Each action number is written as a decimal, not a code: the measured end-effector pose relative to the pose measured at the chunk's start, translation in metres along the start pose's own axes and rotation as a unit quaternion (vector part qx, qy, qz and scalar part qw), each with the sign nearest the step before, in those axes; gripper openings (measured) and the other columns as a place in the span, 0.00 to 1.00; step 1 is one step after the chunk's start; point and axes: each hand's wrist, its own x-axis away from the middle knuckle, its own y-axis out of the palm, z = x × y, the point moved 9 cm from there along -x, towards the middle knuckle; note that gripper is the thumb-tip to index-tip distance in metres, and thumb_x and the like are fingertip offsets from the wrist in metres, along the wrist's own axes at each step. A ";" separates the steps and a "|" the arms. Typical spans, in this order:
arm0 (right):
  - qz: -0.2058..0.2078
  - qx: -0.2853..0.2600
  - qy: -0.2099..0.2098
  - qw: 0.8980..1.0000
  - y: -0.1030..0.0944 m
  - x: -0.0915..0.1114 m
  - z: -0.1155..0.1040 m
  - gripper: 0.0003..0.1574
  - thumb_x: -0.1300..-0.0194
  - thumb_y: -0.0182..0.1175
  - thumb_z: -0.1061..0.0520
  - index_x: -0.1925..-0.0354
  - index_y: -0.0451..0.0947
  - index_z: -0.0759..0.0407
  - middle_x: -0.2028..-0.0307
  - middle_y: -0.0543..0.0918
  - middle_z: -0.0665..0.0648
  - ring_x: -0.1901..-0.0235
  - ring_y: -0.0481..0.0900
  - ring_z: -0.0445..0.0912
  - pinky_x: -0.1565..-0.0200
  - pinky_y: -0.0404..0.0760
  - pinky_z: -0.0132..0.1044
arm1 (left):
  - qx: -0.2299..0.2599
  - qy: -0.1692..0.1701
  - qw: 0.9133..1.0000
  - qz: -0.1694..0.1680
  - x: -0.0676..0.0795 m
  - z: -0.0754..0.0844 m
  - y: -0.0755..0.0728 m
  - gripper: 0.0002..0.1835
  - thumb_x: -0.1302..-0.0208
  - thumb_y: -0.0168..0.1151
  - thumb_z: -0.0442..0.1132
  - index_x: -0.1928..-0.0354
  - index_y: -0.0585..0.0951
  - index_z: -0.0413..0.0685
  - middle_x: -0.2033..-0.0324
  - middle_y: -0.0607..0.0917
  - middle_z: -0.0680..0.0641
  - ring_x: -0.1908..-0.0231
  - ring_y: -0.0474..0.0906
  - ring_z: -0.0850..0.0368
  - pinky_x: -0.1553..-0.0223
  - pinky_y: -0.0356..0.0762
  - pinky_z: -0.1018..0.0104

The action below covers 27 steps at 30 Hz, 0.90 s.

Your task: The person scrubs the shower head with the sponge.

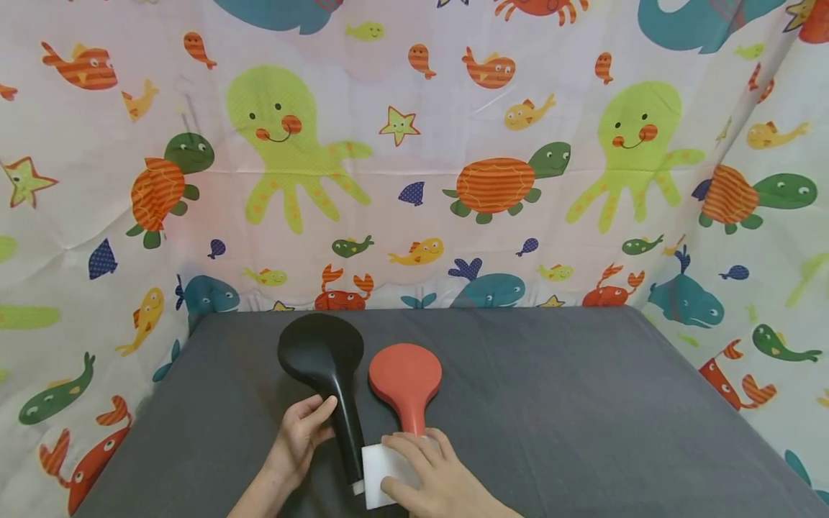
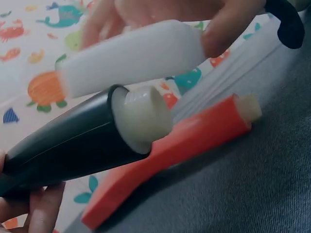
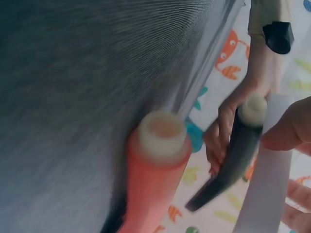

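Observation:
My left hand grips the handle of a black shower head, thumb along its top. The handle's pale threaded end points toward me. In my right hand a white sponge block is held between thumb and fingers. The block lies right beside the lower end of the black handle and overlaps it closely in the left wrist view. Just to the right, a coral-red shower head lies on the grey cloth, its lower handle hidden under my right hand in the head view.
A dark grey cloth covers the table. Behind and at both sides hangs a white curtain printed with sea animals. Each wrist wears a dark band, and the red handle's pale end shows in the right wrist view.

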 end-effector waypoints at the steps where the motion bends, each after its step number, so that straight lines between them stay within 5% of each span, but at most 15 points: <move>1: -0.014 -0.010 0.015 1.000 0.000 0.003 0.004 0.13 0.31 0.38 0.53 0.58 0.70 0.46 0.40 0.66 0.58 0.42 0.64 0.48 0.54 0.68 0.47 | -0.004 -0.005 1.000 -0.005 -0.001 -0.003 -0.002 0.11 0.37 0.55 0.32 0.78 0.79 0.44 0.80 0.78 0.53 0.72 0.78 0.60 0.66 0.79 0.63; 6: -0.045 -0.040 0.078 0.995 -0.005 0.021 0.025 0.17 0.36 0.34 0.55 0.55 0.68 0.47 0.41 0.65 0.57 0.45 0.64 0.46 0.57 0.67 0.43 | -0.012 -0.039 0.999 0.004 -0.008 -0.018 -0.019 0.11 0.37 0.56 0.32 0.78 0.79 0.46 0.79 0.79 0.53 0.73 0.78 0.60 0.67 0.79 0.64; 12: -0.053 -0.033 0.176 0.982 -0.015 0.044 0.052 0.25 0.55 0.61 0.59 0.55 0.69 0.49 0.42 0.67 0.59 0.48 0.67 0.48 0.62 0.70 0.44 | -0.019 -0.073 0.997 0.018 -0.013 -0.031 -0.032 0.12 0.37 0.57 0.33 0.80 0.77 0.46 0.79 0.78 0.53 0.74 0.77 0.60 0.69 0.77 0.64; 19: -0.009 0.016 0.246 0.969 -0.023 0.062 0.072 0.22 0.51 0.61 0.56 0.57 0.70 0.59 0.52 0.71 0.64 0.61 0.73 0.51 0.70 0.73 0.40 | -0.026 -0.099 0.995 0.012 -0.016 -0.039 -0.040 0.22 0.36 0.55 0.33 0.87 0.63 0.51 0.86 0.67 0.55 0.77 0.70 0.61 0.71 0.73 0.66; 23: -0.026 0.014 0.327 0.945 -0.015 0.071 0.085 0.29 0.56 0.68 0.57 0.56 0.69 0.62 0.61 0.69 0.59 0.67 0.67 0.48 0.71 0.71 0.36 | -0.033 -0.119 0.992 -0.008 -0.018 -0.041 -0.041 0.24 0.35 0.54 0.34 0.88 0.60 0.53 0.86 0.64 0.55 0.78 0.67 0.62 0.70 0.72 0.66; 27: -0.084 -0.010 0.414 0.907 0.000 0.080 0.098 0.31 0.53 0.68 0.54 0.53 0.68 0.65 0.67 0.65 0.58 0.71 0.63 0.48 0.77 0.67 0.35 | -0.030 -0.137 0.989 -0.045 -0.019 -0.041 -0.038 0.18 0.34 0.54 0.35 0.85 0.70 0.51 0.79 0.76 0.54 0.71 0.76 0.60 0.65 0.77 0.64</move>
